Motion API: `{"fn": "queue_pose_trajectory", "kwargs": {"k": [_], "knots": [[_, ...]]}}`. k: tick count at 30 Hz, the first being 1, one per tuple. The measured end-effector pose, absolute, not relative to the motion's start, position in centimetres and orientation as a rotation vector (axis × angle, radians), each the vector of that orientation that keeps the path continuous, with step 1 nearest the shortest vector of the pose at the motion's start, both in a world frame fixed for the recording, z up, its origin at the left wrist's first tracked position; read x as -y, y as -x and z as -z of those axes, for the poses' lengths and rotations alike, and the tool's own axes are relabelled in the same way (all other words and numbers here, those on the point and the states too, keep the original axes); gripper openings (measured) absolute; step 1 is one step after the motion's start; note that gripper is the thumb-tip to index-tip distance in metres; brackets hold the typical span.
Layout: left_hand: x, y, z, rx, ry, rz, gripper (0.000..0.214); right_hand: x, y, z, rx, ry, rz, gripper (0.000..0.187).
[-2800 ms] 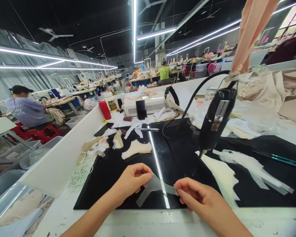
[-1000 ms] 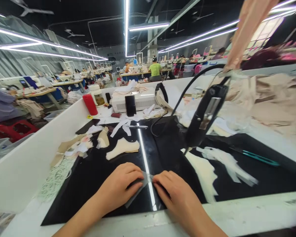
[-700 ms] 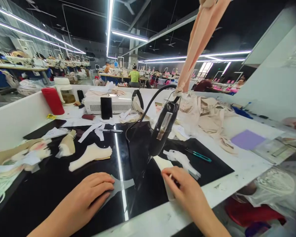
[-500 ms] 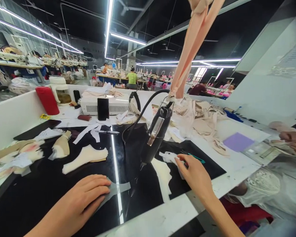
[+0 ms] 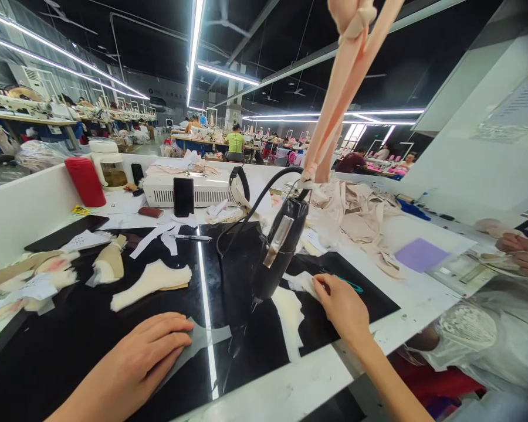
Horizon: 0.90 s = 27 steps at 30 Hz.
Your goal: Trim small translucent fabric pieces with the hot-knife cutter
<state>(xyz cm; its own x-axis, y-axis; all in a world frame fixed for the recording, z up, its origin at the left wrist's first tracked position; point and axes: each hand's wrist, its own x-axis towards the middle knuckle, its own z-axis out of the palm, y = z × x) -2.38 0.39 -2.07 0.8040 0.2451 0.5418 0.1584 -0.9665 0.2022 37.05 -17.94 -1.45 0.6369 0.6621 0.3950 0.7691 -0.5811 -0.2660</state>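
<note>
My left hand (image 5: 143, 360) lies flat, palm down, on a translucent grey pattern-like sheet (image 5: 205, 339) on the black mat (image 5: 237, 372). The fingers are stretched out, and the hand hides part of the sheet. Over to the right, my right hand (image 5: 345, 308) has its thumb and forefinger closed on a thin white fabric piece (image 5: 304, 283). A teal-handled tool (image 5: 355, 287) lies partly hidden behind that hand. Between the hands, a black corded hand tool (image 5: 278, 252) hangs tip down from a peach fabric strap (image 5: 334, 105). Beside its tip rests a cream foam cutout (image 5: 288, 319).
Another cream cutout (image 5: 152, 284) and a pen (image 5: 189, 238) lie on the mat's left half. Behind stand a phone (image 5: 183, 197), a white vented box (image 5: 211, 190) and a red cylinder (image 5: 85, 181). Beige fabric (image 5: 361, 205) is heaped back right; a co-worker's hands (image 5: 525, 252) show at the right edge.
My right hand has turned a little and its thumb and forefinger have drawn together on the white fabric piece. My left hand stays on the translucent sheet. The view has shifted slightly.
</note>
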Motion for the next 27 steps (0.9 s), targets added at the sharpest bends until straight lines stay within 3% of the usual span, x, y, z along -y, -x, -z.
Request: {"fn": "queue_pose_trajectory", "kwargs": {"k": [7, 27], "knots": [[-0.4, 2.4, 1.9, -0.305, -2.836, -0.880, 0.021, 18.7, -38.3, 0.6, 0.979, 2.384, 0.093, 0.034], [-0.8, 2.6, 2.5, -0.328, -2.848, -0.896, 0.022, 18.5, -41.1, 1.4, 0.747, 2.015, -0.249, 0.029]]}}
